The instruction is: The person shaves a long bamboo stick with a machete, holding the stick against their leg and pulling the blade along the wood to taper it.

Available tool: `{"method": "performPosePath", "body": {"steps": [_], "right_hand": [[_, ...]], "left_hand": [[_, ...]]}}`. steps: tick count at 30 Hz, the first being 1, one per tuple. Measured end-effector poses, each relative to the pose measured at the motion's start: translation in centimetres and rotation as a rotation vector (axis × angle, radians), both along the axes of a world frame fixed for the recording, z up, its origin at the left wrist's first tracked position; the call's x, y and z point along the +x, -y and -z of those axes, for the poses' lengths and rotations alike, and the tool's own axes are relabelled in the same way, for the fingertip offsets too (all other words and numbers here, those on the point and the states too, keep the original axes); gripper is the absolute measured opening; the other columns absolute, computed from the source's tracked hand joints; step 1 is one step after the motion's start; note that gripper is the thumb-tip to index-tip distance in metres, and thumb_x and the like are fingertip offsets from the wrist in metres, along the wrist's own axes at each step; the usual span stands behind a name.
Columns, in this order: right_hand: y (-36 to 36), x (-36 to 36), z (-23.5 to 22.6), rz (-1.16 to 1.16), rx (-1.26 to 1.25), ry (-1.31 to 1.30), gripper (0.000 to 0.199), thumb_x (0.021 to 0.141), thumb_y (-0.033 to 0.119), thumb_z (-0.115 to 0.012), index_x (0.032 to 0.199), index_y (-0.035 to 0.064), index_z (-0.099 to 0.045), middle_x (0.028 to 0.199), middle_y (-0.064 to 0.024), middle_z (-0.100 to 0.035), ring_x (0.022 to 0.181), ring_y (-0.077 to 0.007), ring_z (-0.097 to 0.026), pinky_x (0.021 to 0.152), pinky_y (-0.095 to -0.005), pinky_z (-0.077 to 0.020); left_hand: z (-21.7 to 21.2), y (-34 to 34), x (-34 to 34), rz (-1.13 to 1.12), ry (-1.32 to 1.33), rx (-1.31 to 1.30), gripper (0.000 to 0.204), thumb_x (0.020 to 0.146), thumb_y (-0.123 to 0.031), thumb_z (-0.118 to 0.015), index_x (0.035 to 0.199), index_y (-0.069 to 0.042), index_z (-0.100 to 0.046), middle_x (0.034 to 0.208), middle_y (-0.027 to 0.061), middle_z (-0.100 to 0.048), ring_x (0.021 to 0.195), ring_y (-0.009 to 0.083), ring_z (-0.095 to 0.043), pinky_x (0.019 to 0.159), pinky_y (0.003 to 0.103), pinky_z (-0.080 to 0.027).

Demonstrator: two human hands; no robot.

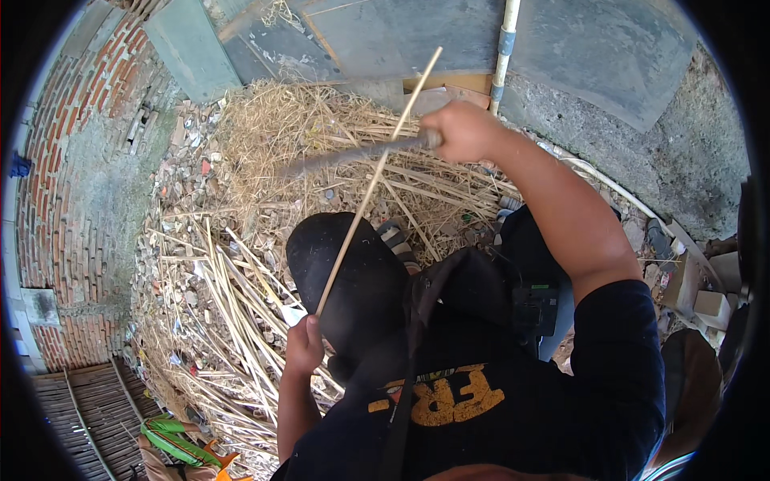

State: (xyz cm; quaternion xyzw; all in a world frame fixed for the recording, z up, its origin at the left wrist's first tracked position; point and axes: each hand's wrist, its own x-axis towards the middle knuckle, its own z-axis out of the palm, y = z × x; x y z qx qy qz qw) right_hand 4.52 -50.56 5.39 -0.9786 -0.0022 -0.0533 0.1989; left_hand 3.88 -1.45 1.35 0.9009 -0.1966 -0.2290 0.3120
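My left hand (305, 345) is closed around the lower end of a long pale bamboo stick (353, 228). The stick slants up and away to the right, passing over my dark-clad knee (337, 272). In my right hand (461, 132) is the handle of a machete (345, 159), gripped in a fist. Its dark blade points left and is smeared by motion. Blade and stick cross in the picture; whether they touch, I cannot tell. Below the blade lies a heap of straw-like shavings (265, 128).
Many pale sticks (241, 297) lie on the rubble at my left, and more strips (449, 188) ahead. A worn brick wall (80, 160) stands left. Grey panels (385, 40) and a white pipe (504, 56) line the far side. Green and orange cloth (180, 441) lies at the lower left.
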Motion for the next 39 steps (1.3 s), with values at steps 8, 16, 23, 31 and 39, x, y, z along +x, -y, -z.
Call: {"method": "performPosePath", "body": {"steps": [8,16,23,31,39], "right_hand": [[2.3,0.5,2.0,0.226,0.058,0.104,0.026,0.071,0.015,-0.066,0.095,0.0054,-0.067,0.079,-0.0212,-0.066,0.082,-0.0377,-0.066,0.075,-0.0472,-0.0526],[2.1,0.5,1.1,0.196,0.025,-0.061,0.031,0.074,0.017,-0.063,0.103,0.0110,-0.069,0.092,-0.0143,-0.070,0.090,-0.0363,-0.066,0.086,-0.0443,-0.0525],[1.8,0.3,0.8,0.168,0.113,0.087,0.026,0.072,0.014,-0.065,0.095,0.0030,-0.066,0.081,-0.0202,-0.067,0.083,-0.0381,-0.066,0.077,-0.0452,-0.0527],[1.9,0.0,0.5,0.044,0.038,-0.138,0.023,0.075,0.015,-0.063,0.097,0.0095,-0.069,0.086,-0.0142,-0.070,0.087,-0.0328,-0.068,0.079,-0.0443,-0.0543],[1.0,0.5,-0.3,0.249,0.102,-0.072,0.037,0.076,0.016,-0.064,0.113,0.0188,-0.070,0.100,-0.0136,-0.071,0.098,-0.0327,-0.067,0.086,-0.0428,-0.0532]], "left_hand": [[-1.9,1.1,0.1,-0.003,0.050,-0.028,0.052,0.108,-0.038,-0.034,0.074,-0.002,-0.050,0.059,0.0004,-0.045,0.059,0.0111,-0.040,0.054,0.032,-0.034],[-0.7,0.9,0.4,-0.020,-0.057,-0.070,0.048,0.107,-0.034,-0.039,0.089,0.005,-0.061,0.064,0.0088,-0.056,0.065,0.0121,-0.048,0.060,0.034,-0.042],[-2.0,0.2,0.4,-0.019,-0.036,0.031,0.047,0.107,-0.033,-0.038,0.091,0.004,-0.061,0.065,0.0099,-0.054,0.064,0.0155,-0.050,0.061,0.035,-0.043],[-0.9,0.7,0.4,-0.011,-0.110,-0.044,0.051,0.107,-0.035,-0.036,0.083,0.003,-0.058,0.064,0.0033,-0.054,0.066,0.0103,-0.047,0.059,0.032,-0.041],[-1.6,0.2,0.0,0.025,0.046,0.008,0.053,0.107,-0.036,-0.034,0.081,0.003,-0.057,0.063,0.0075,-0.058,0.061,0.0142,-0.052,0.059,0.032,-0.044]]}}
